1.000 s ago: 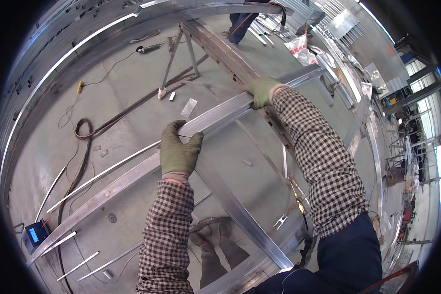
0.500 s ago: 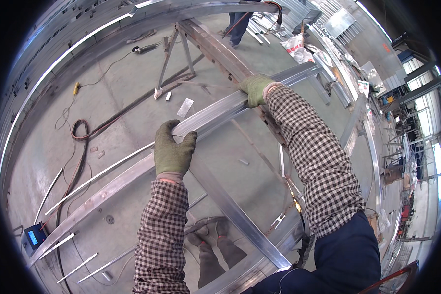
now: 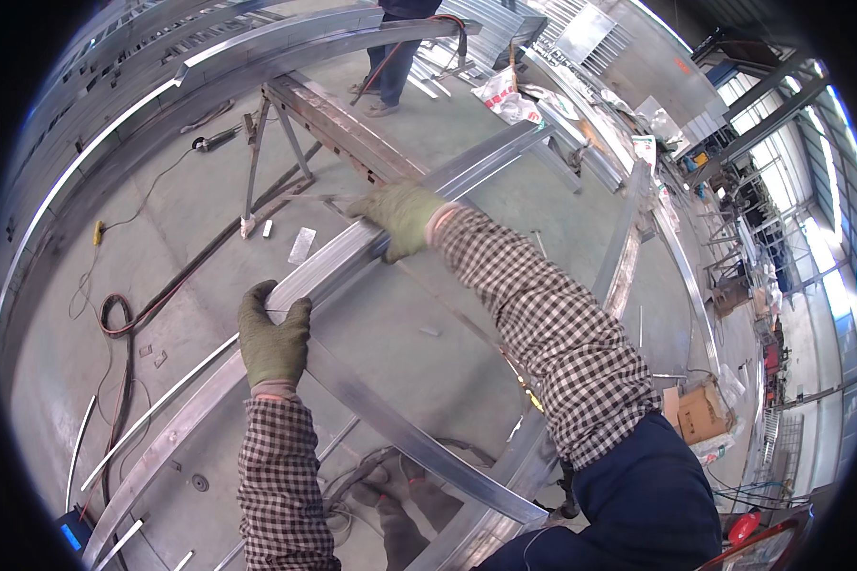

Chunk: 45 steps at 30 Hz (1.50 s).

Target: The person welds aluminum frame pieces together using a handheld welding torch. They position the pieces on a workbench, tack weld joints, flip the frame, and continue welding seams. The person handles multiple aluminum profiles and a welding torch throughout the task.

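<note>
A long silvery metal profile (image 3: 322, 265) with ridged sides runs slantwise across the middle, from near left to far right. My left hand (image 3: 274, 341), in a green work glove, grips its near end, thumb and fingers on opposite sides. Farther along, my right hand (image 3: 402, 219), gloved alike, is closed over the top of the profile. The undersides of both grips are hidden. Beneath lies a metal frame, with a long side beam (image 3: 173, 421) at lower left and a crossbar (image 3: 414, 440) leading toward my body.
A rusty trestle beam (image 3: 338, 124) stands beyond my right hand. An angle grinder (image 3: 217, 140) and a looped cable (image 3: 114, 319) lie on the floor. Another person's legs (image 3: 390, 68) are at the back, near white sacks (image 3: 507, 97). A cardboard box (image 3: 703, 416) sits at right.
My right hand has moved along the profile toward my left hand. The left hand keeps its grip at the near end. The whole view has shifted, showing more of the right side.
</note>
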### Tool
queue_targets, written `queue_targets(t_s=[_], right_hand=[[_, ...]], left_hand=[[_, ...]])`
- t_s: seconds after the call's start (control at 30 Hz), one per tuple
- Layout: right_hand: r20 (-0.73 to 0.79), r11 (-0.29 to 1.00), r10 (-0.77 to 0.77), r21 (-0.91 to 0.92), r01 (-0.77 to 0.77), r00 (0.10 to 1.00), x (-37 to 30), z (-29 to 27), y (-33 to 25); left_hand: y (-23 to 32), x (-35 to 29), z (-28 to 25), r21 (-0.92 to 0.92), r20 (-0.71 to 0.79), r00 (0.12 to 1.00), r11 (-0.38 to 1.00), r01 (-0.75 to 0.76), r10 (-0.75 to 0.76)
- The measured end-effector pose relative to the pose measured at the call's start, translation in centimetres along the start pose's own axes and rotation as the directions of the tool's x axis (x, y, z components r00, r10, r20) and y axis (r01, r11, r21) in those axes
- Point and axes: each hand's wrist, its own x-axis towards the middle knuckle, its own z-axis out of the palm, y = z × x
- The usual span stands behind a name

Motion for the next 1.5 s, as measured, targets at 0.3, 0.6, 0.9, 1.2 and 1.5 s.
queue_targets(t_s=[0.3, 0.6, 0.9, 1.2, 1.5], right_hand=[[0.127, 0.994, 0.094, -0.063, -0.087, 0.987, 0.8, -1.1, -2.7], [0.077, 0.988, 0.118, -0.111, -0.109, 0.990, -0.7, 0.3, 0.9], [0.137, 0.928, 0.282, -0.289, -0.234, 0.950, -1.2, 1.2, 3.5], [0.163, 0.940, 0.278, -0.251, -0.232, 0.947, -0.8, 1.4, 3.9], [-0.053, 0.992, 0.125, -0.017, -0.126, 0.991, -1.0, 0.6, -0.1]], left_hand=[[-0.7, 0.3, 0.4, 0.026, -0.035, 0.997, 0.998, -0.064, 0.065], [-0.3, 0.3, 0.1, -0.037, 0.014, 1.000, 0.999, 0.011, -0.011], [0.2, 0.0, 0.0, 0.042, -0.010, 1.000, 0.999, -0.010, 0.010], [0.2, -0.1, 0.0, 0.021, -0.008, 1.000, 1.000, -0.019, 0.019], [0.2, -0.1, -0.3, 0.088, -0.005, 1.000, 0.996, -0.021, 0.021]])
